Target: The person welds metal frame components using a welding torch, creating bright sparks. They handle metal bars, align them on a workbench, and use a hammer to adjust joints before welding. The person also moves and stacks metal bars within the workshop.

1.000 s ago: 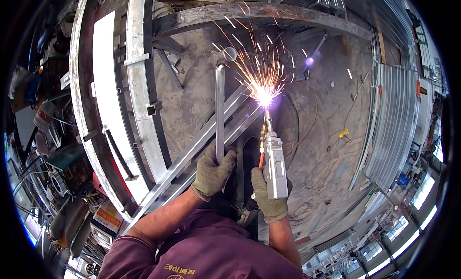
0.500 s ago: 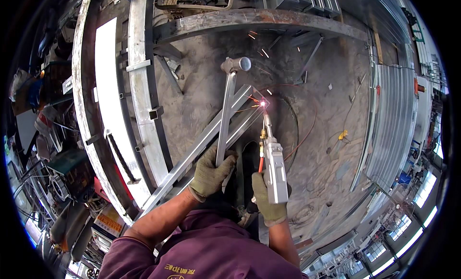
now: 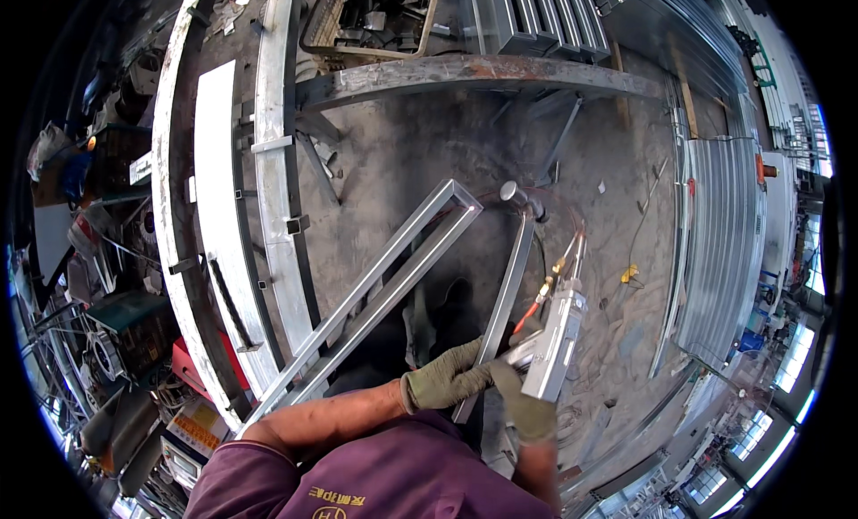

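My gloved left hand (image 3: 444, 378) wrapped round the hammer (image 3: 507, 291) shaft, my gloved right hand (image 3: 531, 410) gripping the silver welding gun (image 3: 560, 342), the metal frame (image 3: 431, 259) slanting just left of the hammer.

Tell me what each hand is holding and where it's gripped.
Left hand: the hammer, by the lower part of its handle. Right hand: the torch, toward its rear; blur hides the exact grip.
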Tool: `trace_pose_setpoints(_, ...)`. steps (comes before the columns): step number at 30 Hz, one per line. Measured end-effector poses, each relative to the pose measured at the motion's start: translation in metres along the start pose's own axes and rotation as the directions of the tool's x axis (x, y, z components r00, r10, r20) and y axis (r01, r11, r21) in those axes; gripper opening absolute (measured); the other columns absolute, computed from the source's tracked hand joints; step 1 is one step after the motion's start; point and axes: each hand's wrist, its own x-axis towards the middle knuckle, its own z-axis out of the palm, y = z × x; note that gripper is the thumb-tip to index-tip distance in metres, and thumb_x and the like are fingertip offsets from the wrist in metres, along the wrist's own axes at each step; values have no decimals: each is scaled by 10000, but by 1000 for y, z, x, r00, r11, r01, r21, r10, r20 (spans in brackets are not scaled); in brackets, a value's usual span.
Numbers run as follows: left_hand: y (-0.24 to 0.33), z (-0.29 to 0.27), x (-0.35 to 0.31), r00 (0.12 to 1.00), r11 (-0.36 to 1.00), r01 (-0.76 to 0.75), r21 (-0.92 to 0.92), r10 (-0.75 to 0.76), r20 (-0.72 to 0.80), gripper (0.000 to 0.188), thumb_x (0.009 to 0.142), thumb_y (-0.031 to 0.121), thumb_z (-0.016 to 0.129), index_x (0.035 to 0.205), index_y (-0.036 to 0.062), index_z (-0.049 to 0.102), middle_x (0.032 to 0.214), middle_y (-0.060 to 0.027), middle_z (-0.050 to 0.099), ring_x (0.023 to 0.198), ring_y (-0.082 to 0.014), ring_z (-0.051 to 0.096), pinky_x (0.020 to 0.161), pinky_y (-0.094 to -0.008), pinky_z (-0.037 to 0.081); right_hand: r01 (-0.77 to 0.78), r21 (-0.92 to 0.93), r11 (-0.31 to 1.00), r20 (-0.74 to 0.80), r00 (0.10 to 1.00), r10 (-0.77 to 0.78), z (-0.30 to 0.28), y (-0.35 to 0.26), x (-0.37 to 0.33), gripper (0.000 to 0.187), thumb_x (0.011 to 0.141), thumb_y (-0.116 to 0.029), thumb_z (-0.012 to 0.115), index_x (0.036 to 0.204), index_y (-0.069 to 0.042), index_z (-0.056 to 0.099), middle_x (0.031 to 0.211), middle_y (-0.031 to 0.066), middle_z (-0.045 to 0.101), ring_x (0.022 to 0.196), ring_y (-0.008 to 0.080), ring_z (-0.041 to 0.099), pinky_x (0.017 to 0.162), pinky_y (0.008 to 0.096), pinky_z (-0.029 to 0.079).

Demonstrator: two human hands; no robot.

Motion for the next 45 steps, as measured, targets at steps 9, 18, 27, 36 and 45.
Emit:
trace_pose_setpoints(9,-11,-1,17,958,960,235,151,-255,130,378,1109,274,671,1400,33,671,1136,11,730,1060,-92,644,941,-280,526,-445,777,445,390,896,214,-52,154,71,619,1116,-491,478,1463,9,593,1291,218,709,1169,405,695,1089,573,541)
trace_pose_setpoints(18,-2,20,56,970,975,218,50,-222,98,801,1031,474,738,1628,32,440,1389,-50,637,1292,-146,585,1122,-324,469,-540,752,379,555,828,79,-34,56,145,530,1099,-349,633,1359,109,567,847,77,646,778,212,641,784,450,576)
trace_pose_setpoints(27,2,23,37,816,858,33,512,272,-509,616,856,143,899,1379,28,594,1125,-62,715,996,-154,695,875,-323,583,-589,708,390,448,801,397,-73,168,264,281,1108,-296,628,1203,-38,684,709,-7,564,549,133,544,522,331,476)
trace_pose_setpoints(36,-10,-64,51,279,901,65,428,396,-875,254,974,39,673,1225,14,700,995,-50,710,808,-112,654,694,-283,538,-460,212,862,445,831,333,-79,90,250,329,1100,-390,652,1086,-67,710,678,-22,567,447,79,510,391,252,386)
trace_pose_setpoints(45,-14,-94,56,283,813,159,561,507,-814,174,923,37,704,1097,27,689,879,-14,649,699,-102,604,632,-292,518,-146,-247,958,520,814,258,-36,134,219,370,1077,-428,648,929,-90,671,700,167,620,625,380,609,622,464,503)
